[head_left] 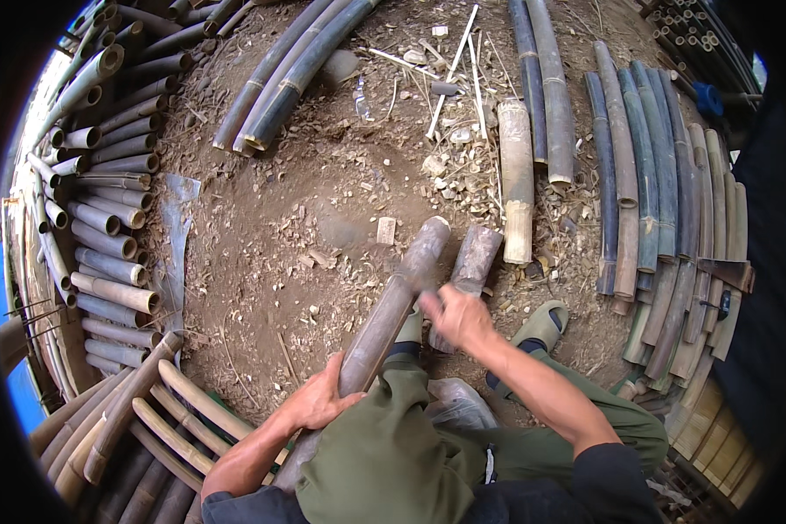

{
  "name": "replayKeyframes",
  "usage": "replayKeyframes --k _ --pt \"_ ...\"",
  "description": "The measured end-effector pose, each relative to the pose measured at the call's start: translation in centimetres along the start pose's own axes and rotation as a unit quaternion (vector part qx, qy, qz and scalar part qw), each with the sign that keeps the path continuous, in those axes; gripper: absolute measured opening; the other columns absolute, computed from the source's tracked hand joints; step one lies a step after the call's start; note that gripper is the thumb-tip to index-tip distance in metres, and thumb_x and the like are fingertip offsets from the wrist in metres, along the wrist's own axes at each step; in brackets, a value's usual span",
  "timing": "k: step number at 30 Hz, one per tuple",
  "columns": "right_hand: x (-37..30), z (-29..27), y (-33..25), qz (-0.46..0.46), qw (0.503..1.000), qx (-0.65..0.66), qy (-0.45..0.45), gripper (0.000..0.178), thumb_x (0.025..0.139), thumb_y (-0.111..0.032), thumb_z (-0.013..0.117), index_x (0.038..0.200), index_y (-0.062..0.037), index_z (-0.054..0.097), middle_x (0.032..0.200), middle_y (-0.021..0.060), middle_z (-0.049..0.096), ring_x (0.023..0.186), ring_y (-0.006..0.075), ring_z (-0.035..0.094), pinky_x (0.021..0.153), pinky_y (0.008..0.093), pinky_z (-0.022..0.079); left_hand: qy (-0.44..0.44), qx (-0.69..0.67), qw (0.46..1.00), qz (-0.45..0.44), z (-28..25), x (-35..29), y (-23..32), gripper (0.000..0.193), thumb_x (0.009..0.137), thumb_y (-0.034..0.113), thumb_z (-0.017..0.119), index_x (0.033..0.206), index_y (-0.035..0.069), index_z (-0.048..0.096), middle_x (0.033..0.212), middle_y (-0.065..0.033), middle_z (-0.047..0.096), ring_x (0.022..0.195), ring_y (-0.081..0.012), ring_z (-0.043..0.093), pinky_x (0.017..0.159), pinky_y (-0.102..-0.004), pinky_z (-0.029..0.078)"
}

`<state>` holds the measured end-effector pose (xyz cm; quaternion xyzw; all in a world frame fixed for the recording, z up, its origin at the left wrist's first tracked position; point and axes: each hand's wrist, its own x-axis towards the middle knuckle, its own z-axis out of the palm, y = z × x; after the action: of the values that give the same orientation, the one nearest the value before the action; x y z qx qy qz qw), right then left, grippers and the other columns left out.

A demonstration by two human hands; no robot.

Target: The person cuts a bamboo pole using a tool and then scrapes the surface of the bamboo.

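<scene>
A brown-grey bamboo pole (375, 336) lies slanted across my left thigh, its far end just above the ground ahead of me. My left hand (323, 397) wraps round the pole's nearer part, thumb on top. Close to the pole's far part, on its right side, my right hand (460, 317) is closed in a fist and smeared by motion. Whatever it grips is blurred and cannot be made out. A shorter, thick bamboo piece (478, 253) lies beyond and partly beneath that hand, between my feet.
Stacked bamboo poles (118, 218) line the left side, and more long poles (646, 175) lie at the right. Three dark poles (297, 70) rest at the far left, a pale pole (515, 175) right of centre. Wood chips (463, 175) litter the dirt. My sandalled right foot (540, 325) stands nearby.
</scene>
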<state>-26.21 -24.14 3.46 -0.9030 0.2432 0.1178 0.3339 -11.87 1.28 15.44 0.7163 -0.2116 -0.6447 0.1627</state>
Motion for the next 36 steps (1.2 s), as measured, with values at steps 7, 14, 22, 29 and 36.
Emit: replayKeyframes --k 7,14,22,29,36 --pt "-1.8 -0.3 -0.6 -0.121 0.992 -0.005 -0.045 0.061 0.098 -0.062 0.046 0.085 -0.0029 0.058 0.076 0.0246 0.067 0.072 0.043 0.068 0.063 0.0492 0.055 -0.013 0.0 1.0 -0.008 -0.6 0.3 -0.8 0.095 0.089 0.044 0.069 0.15 -0.008 0.019 0.131 -0.0389 0.053 0.122 -0.0458 0.057 0.103 -0.0467 0.045" --pt "-1.3 0.2 -0.9 -0.146 0.989 0.016 -0.01 0.063 0.097 -0.065 0.045 0.085 -0.0041 0.059 0.081 0.0189 0.069 0.065 0.0387 0.068 0.059 0.0486 0.055 -0.013 -0.184 0.981 0.068 0.1 1.4 -3.7 0.098 0.086 0.049 0.072 0.151 -0.006 0.025 0.139 -0.0302 0.05 0.13 -0.0343 0.051 0.108 -0.0416 0.04" --pt "-0.6 0.1 -1.5 -0.195 0.98 0.031 0.028 0.067 0.101 -0.062 0.04 0.085 -0.0009 0.061 0.061 0.0189 0.062 0.061 0.0369 0.068 0.056 0.0483 0.054 -0.049 -0.301 0.951 0.049 0.1 1.9 -4.5 0.091 0.084 0.047 0.073 0.15 -0.003 0.034 0.138 -0.0222 0.053 0.127 -0.028 0.051 0.109 -0.0389 0.038" --pt "0.1 -0.3 -0.7 -0.141 0.989 0.032 -0.036 0.065 0.102 -0.06 0.039 0.085 -0.0007 0.059 0.061 0.0234 0.062 0.066 0.0406 0.068 0.063 0.0511 0.055 -0.089 -0.368 0.925 0.022 0.3 2.8 -5.6 0.089 0.086 0.048 0.071 0.148 -0.005 0.035 0.136 -0.0202 0.054 0.125 -0.0269 0.052 0.109 -0.038 0.039" --pt "1.0 0.2 -0.2 -0.067 0.996 0.039 -0.041 0.067 0.099 -0.066 0.039 0.089 -0.0027 0.06 0.067 0.02 0.064 0.065 0.0363 0.068 0.06 0.0473 0.056 -0.038 -0.395 0.917 0.028 1.6 3.2 -6.8 0.083 0.089 0.049 0.068 0.148 -0.001 0.037 0.133 -0.0181 0.056 0.118 -0.024 0.056 0.102 -0.0366 0.045"
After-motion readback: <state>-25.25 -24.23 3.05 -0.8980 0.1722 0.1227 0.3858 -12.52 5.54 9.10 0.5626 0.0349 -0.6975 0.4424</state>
